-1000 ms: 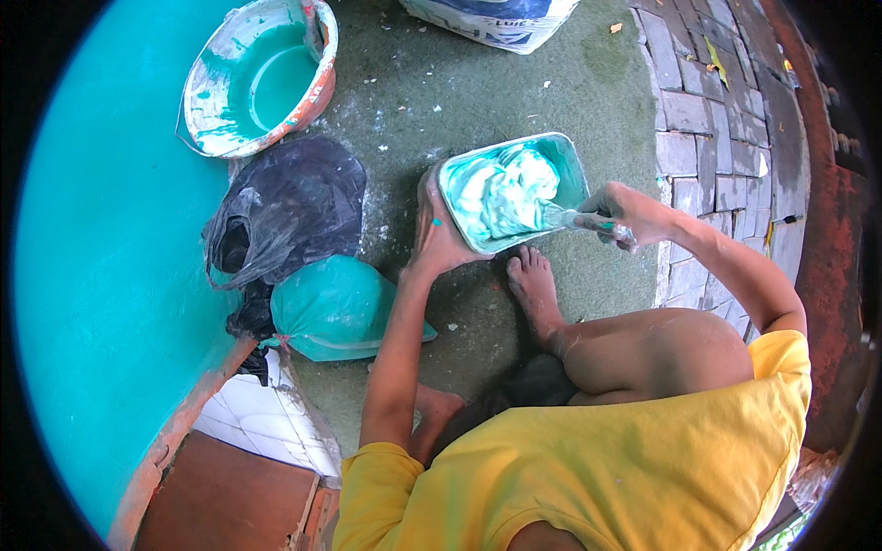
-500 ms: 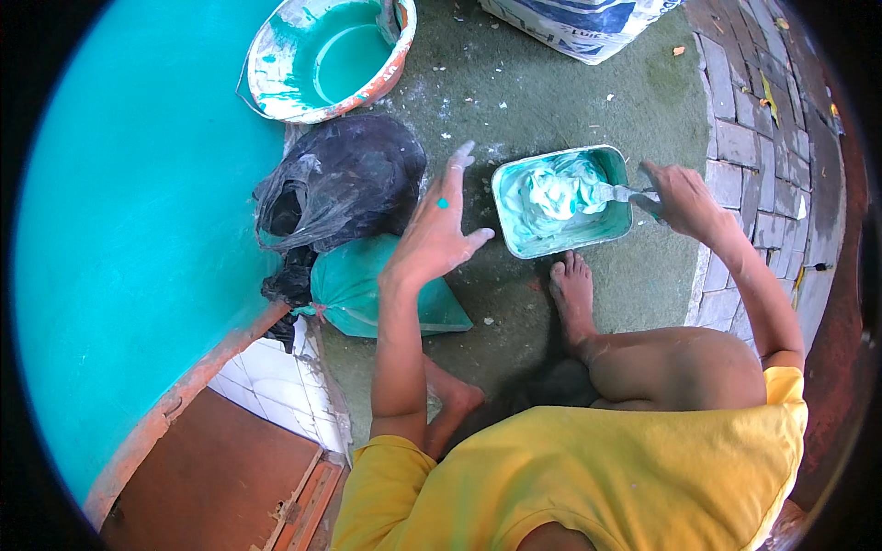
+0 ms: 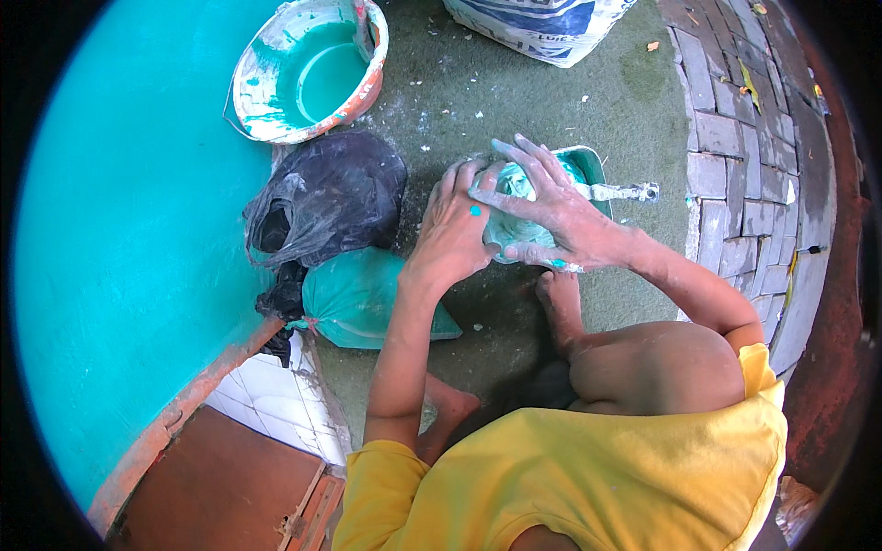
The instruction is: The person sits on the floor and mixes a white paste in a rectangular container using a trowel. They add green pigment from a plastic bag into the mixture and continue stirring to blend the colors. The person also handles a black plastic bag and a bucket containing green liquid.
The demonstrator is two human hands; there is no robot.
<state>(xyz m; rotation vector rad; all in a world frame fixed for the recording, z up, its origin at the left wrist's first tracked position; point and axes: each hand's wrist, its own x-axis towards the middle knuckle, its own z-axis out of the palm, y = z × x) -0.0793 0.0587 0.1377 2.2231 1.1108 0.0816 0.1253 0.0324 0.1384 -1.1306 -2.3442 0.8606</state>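
A rectangular tray (image 3: pixel 593 154) on the ground holds whitish-green paste (image 3: pixel 514 227). A flat tool (image 3: pixel 625 192), smeared with paste, rests across its right rim with the handle sticking out; neither hand holds it. My left hand (image 3: pixel 457 216) is at the tray's left end, its fingers bent but apart and partly behind the right hand's fingers. Whether it touches the rim is hard to see. Over the tray, my right hand (image 3: pixel 574 220) is open with fingers spread toward the left hand, its thumb near the close rim. Both hands are dusty with paste.
Left of the tray lie a black plastic bag (image 3: pixel 349 188) and a tied green bag (image 3: pixel 367 298). Behind them stands a paint-stained bucket (image 3: pixel 372 83) against the turquoise wall (image 3: pixel 138 184). A white-and-blue sack (image 3: pixel 551 28) is at the far side; paving (image 3: pixel 726 174) runs along the right.
My right hand has let go of the tool and moved left over the tray. My left hand has moved right to the tray's left end. The view has shifted slightly.
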